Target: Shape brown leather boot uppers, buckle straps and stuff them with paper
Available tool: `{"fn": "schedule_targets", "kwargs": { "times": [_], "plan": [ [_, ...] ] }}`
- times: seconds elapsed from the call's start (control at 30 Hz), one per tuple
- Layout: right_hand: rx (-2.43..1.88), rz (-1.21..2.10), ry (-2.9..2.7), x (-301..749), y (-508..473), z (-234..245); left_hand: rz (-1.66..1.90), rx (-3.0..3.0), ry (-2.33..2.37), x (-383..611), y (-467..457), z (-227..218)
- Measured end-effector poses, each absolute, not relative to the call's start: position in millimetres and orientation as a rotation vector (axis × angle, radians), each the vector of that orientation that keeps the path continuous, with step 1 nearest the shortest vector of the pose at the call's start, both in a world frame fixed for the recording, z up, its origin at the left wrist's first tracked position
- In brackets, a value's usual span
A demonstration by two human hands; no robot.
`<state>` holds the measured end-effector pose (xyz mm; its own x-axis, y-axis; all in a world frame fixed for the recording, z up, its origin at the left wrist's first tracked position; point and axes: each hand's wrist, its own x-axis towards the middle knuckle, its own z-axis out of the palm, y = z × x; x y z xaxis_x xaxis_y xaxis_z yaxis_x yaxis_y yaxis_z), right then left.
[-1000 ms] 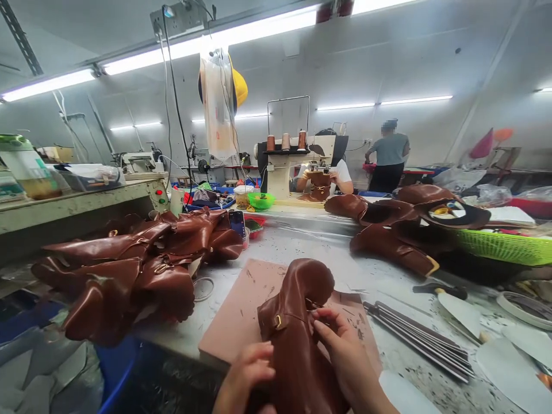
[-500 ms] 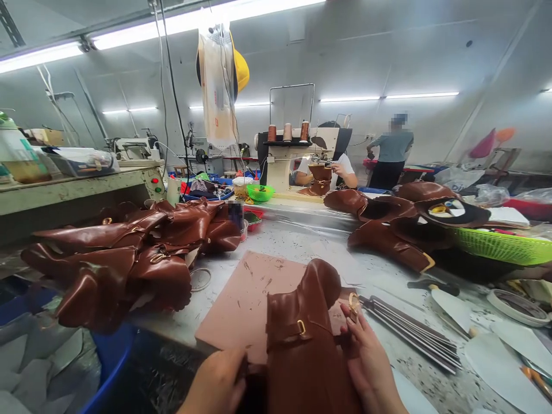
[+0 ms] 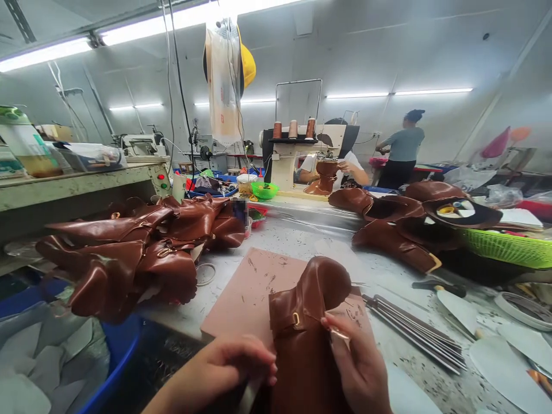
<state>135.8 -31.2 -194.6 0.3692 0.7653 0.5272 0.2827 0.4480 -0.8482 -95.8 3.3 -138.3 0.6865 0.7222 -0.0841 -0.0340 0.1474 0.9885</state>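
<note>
A brown leather boot upper [image 3: 308, 345] lies in front of me, its rounded foot end pointing away and to the right. It has a narrow strap with a gold buckle [image 3: 295, 319] across it. On the upper's right side, my right hand [image 3: 362, 362] is closed, pinching a small shiny buckle between thumb and fingers; much of that piece is hidden. My left hand [image 3: 237, 362] is curled at the upper's left edge, fingertips together. A pale strip shows below those fingers, but what they hold is unclear. Under the upper is a pinkish board [image 3: 241, 293].
More brown boot uppers [image 3: 142, 247] are heaped at left, others [image 3: 392, 230] at right by a green basket [image 3: 509, 247]. Dark strips [image 3: 414, 330], a hammer-like tool [image 3: 440, 287] and tape roll [image 3: 524, 310] lie at right. A co-worker sews at a machine [image 3: 297, 155] ahead.
My right hand has moved left and inward over the upper with the buckle. My left hand has risen and shifted slightly right, fingers now against the upper's edge. The view has shifted slightly.
</note>
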Motion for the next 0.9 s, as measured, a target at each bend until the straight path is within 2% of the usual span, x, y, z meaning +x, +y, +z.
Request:
{"fn": "schedule_targets", "kwargs": {
  "times": [0.1,0.2,0.37,0.47,0.53,0.67,0.9],
  "plan": [
    [-1.052,0.328,-1.480,134,-33,-192,0.630,1.701,0.747,-74,10,-137],
    [-1.047,0.311,-1.589,137,-34,-189,0.721,1.786,0.730,-61,12,-135],
    [-1.133,0.747,-1.246,137,-32,-193,0.571,1.504,0.752,-48,6,-143],
    [-1.109,0.988,-1.019,135,-30,-197,0.678,1.424,0.825,-45,4,-154],
    [-1.092,1.024,-0.971,135,-29,-197,0.715,1.385,0.862,-44,3,-159],
    [-1.098,0.888,-1.091,132,-31,-194,0.680,1.401,0.886,-44,2,-158],
    [-1.087,0.402,-1.495,129,-34,-199,0.638,1.373,0.873,-41,4,-163]
  ]
}}
